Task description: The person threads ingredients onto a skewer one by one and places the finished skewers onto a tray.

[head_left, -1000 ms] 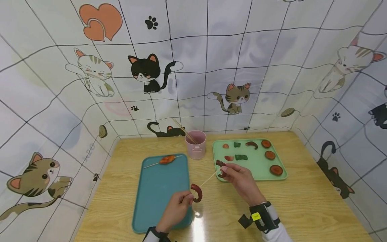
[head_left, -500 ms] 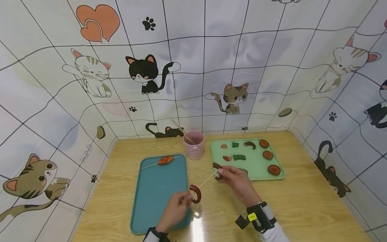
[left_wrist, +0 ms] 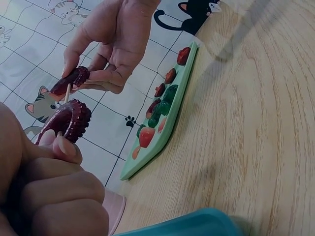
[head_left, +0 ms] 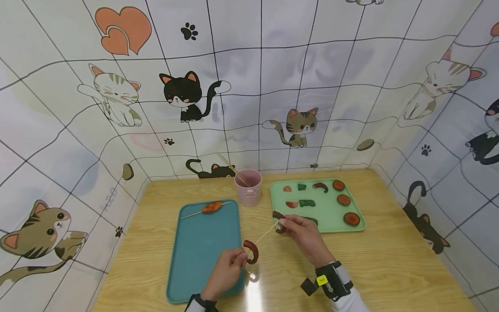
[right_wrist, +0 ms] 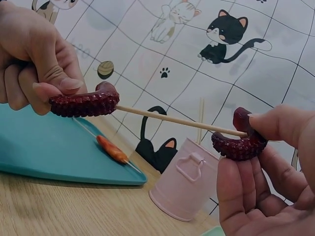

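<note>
We hold the stick (right_wrist: 167, 118) above the desk (head_left: 280, 277), right of the blue tray (head_left: 206, 242): our left hand (head_left: 227, 265) pinches it by the nearer tentacle (right_wrist: 83, 104), our right hand (head_left: 306, 237) pinches the farther tentacle (right_wrist: 239, 148).

Three cams, one on the head and one per wrist, all catching the skewer (right_wrist: 172, 119).
Head: high, facing forward and down, farthest out; covers left hand (head_left: 227, 266), right hand (head_left: 306, 238), table (head_left: 390, 268), blue tray (head_left: 206, 242), green tray (head_left: 329, 217), pink cup (head_left: 249, 197) and cat-print wall (head_left: 243, 108). Left wrist: close at left hand, rolled so table fills the right side; looks past the skewer to right hand and green tray. Right wrist: close, low, tilted; looks across the skewer to left hand and blue tray. Wrist views overlap on skewer, pink cup, cat-print wall.
</note>
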Available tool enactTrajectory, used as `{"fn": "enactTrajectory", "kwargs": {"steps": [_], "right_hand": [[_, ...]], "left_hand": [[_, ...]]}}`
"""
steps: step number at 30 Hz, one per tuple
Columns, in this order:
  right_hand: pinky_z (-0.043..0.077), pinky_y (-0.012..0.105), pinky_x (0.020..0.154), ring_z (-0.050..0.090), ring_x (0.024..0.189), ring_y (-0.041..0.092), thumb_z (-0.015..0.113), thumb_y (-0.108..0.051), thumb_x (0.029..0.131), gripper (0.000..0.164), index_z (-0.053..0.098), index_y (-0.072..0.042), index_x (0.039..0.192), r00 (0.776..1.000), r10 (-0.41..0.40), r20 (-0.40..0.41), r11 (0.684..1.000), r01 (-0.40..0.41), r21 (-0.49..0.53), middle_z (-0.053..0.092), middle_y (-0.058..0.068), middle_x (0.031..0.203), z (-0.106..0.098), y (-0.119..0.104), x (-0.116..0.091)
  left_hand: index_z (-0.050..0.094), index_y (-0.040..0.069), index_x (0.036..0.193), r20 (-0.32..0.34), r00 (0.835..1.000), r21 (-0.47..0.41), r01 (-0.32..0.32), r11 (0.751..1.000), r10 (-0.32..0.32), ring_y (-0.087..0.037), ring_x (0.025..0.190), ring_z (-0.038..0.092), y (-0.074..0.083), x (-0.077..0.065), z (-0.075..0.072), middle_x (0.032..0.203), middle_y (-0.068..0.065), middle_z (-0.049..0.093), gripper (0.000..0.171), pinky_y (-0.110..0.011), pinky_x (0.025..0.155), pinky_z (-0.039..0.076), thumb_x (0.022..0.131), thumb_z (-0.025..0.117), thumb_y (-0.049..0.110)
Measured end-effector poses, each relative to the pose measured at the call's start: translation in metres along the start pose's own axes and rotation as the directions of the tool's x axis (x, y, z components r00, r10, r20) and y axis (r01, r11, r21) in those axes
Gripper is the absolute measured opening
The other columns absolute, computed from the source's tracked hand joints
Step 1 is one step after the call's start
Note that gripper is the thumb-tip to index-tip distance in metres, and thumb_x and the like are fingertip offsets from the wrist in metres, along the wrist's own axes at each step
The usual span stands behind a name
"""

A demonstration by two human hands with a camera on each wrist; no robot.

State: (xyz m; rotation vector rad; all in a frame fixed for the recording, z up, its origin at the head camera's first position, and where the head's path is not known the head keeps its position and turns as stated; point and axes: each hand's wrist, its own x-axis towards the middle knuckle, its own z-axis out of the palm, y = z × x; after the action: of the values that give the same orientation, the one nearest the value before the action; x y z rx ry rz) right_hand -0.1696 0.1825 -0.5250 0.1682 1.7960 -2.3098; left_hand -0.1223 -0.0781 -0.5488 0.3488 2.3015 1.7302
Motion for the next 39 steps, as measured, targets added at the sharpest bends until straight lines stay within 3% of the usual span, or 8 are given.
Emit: {"fn": "enactTrajectory", "kwargs": {"steps": [8,13,16,20,39], "right_hand": [[0.058,0.036,0.092,0.07,0.094,0.017,0.076,-0.022,0.094,0.029,0.071,0.001,0.111,0.998,-0.023,0.057,0.998,0.026,-0.06,0.069,0.007,0.111,0.001,0.005,-0.001],[0.059,0.034,0.09,0.071,0.096,0.017,0.075,-0.023,0.095,0.034,0.07,0.006,0.113,0.994,-0.013,0.104,0.998,0.02,-0.067,0.063,0.005,0.11,0.017,0.021,-0.005],[0.059,0.031,0.086,0.07,0.089,0.015,0.075,-0.022,0.095,0.026,0.07,0.0,0.107,0.998,0.007,0.067,1.0,-0.005,-0.027,0.072,0.003,0.097,0.025,0.026,-0.007],[0.058,0.028,0.081,0.068,0.085,0.013,0.076,-0.023,0.094,0.02,0.071,-0.005,0.101,0.999,0.013,0.033,1.0,-0.013,-0.01,0.072,0.001,0.094,0.031,0.026,-0.008],[0.059,0.028,0.074,0.069,0.08,0.015,0.078,-0.025,0.092,0.026,0.071,-0.001,0.099,0.998,-0.014,-0.055,0.997,0.009,-0.079,0.075,0.004,0.091,0.041,0.025,-0.007]], "left_hand": [[0.051,0.0,0.07,0.038,0.999,0.049,-0.004,0.999,0.003,-0.003,0.053,0.03,-0.001,0.0,-0.001,0.061,0.004,0.036,0.041,-0.021,0.059,0.032,0.107,0.054,0.02],[0.052,0.003,0.07,0.0,1.0,0.05,-0.024,0.998,0.024,-0.002,0.053,0.033,0.004,0.006,0.007,0.062,0.005,0.038,0.04,-0.02,0.057,0.031,0.107,0.055,0.02],[0.051,0.003,0.07,-0.024,1.0,0.03,-0.014,0.999,0.015,-0.001,0.052,0.032,0.004,0.009,0.011,0.061,0.005,0.038,0.038,-0.019,0.055,0.03,0.106,0.054,0.014],[0.051,0.003,0.069,-0.055,0.998,0.03,-0.012,0.999,0.014,-0.002,0.05,0.032,0.004,0.01,0.011,0.059,0.005,0.038,0.037,-0.019,0.054,0.028,0.106,0.052,0.008],[0.053,0.005,0.066,-0.143,0.989,0.048,-0.036,0.998,0.043,0.001,0.047,0.031,0.003,0.015,0.022,0.057,0.005,0.039,0.037,-0.018,0.05,0.026,0.103,0.056,0.004]]}}
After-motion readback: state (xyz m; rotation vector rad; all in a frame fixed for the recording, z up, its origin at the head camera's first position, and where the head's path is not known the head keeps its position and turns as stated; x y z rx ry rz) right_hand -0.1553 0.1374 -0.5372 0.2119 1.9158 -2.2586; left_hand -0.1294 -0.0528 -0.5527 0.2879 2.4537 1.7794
